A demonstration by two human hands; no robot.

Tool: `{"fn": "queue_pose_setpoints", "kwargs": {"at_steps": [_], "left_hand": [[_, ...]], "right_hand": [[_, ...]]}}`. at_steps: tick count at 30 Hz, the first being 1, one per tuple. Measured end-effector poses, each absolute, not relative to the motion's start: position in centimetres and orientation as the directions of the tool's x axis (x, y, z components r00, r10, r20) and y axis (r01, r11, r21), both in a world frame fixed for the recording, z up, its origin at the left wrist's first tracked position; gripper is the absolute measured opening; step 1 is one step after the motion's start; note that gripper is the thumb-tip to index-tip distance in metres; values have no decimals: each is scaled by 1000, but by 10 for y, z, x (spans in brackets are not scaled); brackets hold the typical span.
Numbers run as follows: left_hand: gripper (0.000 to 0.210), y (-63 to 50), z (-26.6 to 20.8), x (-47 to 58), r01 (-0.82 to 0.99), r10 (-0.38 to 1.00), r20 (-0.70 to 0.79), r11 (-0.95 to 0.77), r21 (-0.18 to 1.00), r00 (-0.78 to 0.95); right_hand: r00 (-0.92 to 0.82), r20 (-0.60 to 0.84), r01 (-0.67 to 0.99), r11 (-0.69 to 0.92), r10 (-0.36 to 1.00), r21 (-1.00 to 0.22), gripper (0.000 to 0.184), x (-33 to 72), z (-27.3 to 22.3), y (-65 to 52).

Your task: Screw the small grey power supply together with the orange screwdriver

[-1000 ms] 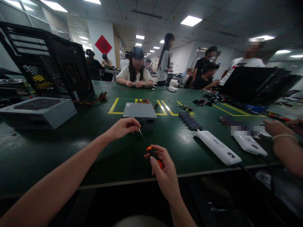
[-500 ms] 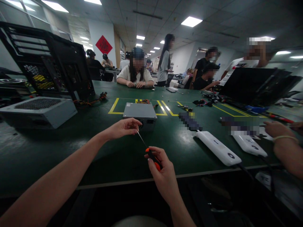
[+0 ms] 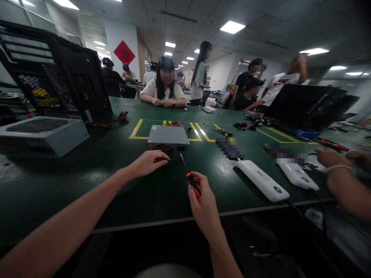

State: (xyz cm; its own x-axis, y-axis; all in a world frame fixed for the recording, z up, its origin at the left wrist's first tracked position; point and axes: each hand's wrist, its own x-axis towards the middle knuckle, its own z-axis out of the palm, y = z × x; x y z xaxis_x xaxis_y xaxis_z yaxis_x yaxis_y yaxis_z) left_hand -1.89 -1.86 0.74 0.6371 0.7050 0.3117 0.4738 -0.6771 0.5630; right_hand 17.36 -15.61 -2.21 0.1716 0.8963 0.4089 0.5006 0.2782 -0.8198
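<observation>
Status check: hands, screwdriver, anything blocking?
Right hand grips screwdriver, shaft toward power supply. Left hand: no object visible, partly hiding supply's front. Tip contact unclear.

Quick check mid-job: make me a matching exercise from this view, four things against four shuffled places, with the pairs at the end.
Things:
1. Screwdriver
2. Middle gray box
3. Red diamond sign
4. White devices

Places:
A. On the pale pillar
B. On the green table, to the right of both hands
C. In the right hand
D. Just beyond the left hand

Pairs: 1-C, 2-D, 3-A, 4-B
</observation>
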Motion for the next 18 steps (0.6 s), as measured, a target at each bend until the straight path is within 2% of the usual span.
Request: {"fn": "queue_pose_setpoints", "kwargs": {"at_steps": [3, 8, 13, 18], "left_hand": [[23, -22, 8, -18, 483, 591, 508, -806, 341, 627], [20, -26, 14, -18, 540, 486, 739, -818, 196, 467], [23, -25, 16, -21, 672, 472, 784, -734, 97, 403], [30, -19, 13, -24, 731, 505, 760, -680, 58, 410]], "right_hand": [[155, 434, 544, 290, 888, -787, 30, 173, -21, -149], [106, 434, 567, 305, 895, -765, 29, 169, -18, -141], [114, 417, 562, 287, 902, -776, 29, 166, -16, -137], [113, 444, 604, 293, 889, -741, 30, 162, -15, -132]]}}
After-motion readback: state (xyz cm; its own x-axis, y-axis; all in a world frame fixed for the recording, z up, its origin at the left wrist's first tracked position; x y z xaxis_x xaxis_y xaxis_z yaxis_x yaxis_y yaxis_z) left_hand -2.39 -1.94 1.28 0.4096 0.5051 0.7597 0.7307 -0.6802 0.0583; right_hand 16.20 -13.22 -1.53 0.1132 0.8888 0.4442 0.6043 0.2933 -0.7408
